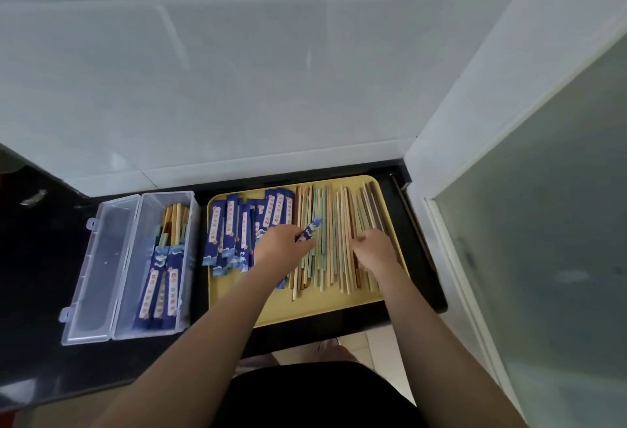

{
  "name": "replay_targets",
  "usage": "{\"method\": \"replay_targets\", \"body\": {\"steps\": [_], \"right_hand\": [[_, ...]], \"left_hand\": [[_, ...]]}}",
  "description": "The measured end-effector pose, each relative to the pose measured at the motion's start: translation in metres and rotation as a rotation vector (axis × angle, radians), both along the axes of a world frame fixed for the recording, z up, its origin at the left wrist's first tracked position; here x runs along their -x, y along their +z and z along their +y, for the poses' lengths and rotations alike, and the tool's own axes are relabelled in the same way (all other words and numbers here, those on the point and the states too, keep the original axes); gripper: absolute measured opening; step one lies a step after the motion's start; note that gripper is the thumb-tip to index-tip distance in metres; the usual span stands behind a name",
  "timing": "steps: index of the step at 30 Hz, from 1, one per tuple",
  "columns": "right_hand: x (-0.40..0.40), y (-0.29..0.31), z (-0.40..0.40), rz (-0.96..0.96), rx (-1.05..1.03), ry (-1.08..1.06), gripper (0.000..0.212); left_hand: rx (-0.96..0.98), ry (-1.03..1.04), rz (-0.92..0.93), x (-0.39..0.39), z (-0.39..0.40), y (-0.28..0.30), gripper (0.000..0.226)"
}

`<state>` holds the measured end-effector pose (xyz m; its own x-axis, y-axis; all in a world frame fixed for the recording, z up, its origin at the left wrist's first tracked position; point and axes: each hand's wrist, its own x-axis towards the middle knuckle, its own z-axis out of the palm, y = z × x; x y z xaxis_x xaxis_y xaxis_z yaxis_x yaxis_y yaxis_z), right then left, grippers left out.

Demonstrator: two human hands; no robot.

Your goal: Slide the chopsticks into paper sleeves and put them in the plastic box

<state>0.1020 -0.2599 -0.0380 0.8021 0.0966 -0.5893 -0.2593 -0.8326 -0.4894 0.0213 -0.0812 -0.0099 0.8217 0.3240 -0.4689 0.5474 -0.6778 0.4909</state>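
We are looking at the yellow tray [305, 308] as our landmark. The blue paper sleeves [237, 234] are lying piled on the tray's left part; each is carrying a pale strip of printed characters, but the writing is too blurred for us to read. The bare chopsticks [339, 224] are lying side by side across the tray's middle and right, in pale wood, green and reddish-brown tones, running from its far edge toward its near edge.

To the left of the tray, the clear plastic box [159, 292] is standing open, its lid [98, 275] folded out on the side away from the tray. Inside it, sleeved chopsticks [163, 288] are lying with their bare ends pointing toward the wall.

Our left hand [280, 246] is reaching over the tray's middle, fingers curled and pinching one blue sleeve [310, 229] that is angling up to the right above the chopsticks. Our right hand [375, 246] is resting on the chopsticks at the tray's right, fingers bent down onto them; we cannot tell whether it is gripping any.
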Motion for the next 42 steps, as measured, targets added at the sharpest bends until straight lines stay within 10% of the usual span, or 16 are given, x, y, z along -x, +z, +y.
{"method": "replay_targets", "body": {"steps": [11,24,42], "right_hand": [[0.019,-0.026,-0.001,-0.046,0.152,0.097,0.006],[-0.003,0.048,-0.016,-0.057,-0.45,0.124,0.029],[-0.036,0.089,-0.003,-0.416,-0.66,-0.291,0.028]], "left_hand": [[0.129,0.135,0.019,0.009,-0.029,-0.007,0.028],[0.539,0.39,-0.028,0.005,-0.037,-0.005,0.012],[0.244,0.271,0.068,0.002,-0.031,-0.01,0.018]]}}
